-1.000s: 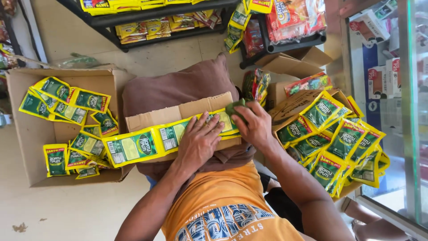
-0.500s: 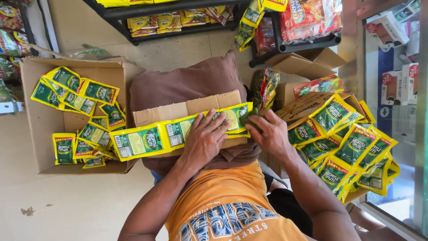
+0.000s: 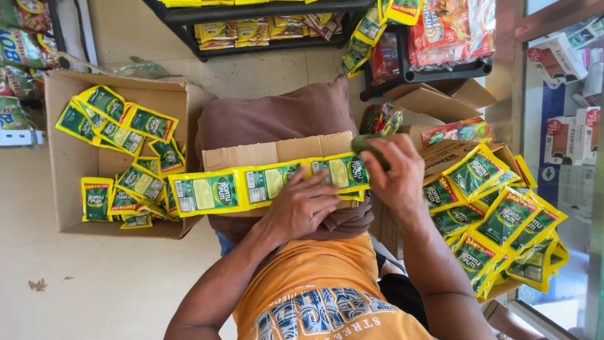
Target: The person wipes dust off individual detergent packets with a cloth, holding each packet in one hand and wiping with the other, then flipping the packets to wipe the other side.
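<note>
A strip of yellow-and-green sachets (image 3: pixel 251 186) lies across a flat cardboard piece (image 3: pixel 277 151) on a brown cushion (image 3: pixel 277 113) over my lap. My left hand (image 3: pixel 302 204) presses flat on the strip near its middle, fingers spread. At the strip's right end, my right hand (image 3: pixel 399 173) is curled around a small dark green object (image 3: pixel 366 145) and touches the last sachet.
An open cardboard box (image 3: pixel 69 189) on the left holds several loose sachets of the same kind. A heap of sachets (image 3: pixel 497 220) fills another box on the right. Black shelves (image 3: pixel 264 16) with snack packets stand ahead, and a glass cabinet (image 3: pixel 566 126) is at the right.
My right hand has moved a little right to the strip's end, with the green object now showing at its fingertips. My left hand stays pressed on the strip.
</note>
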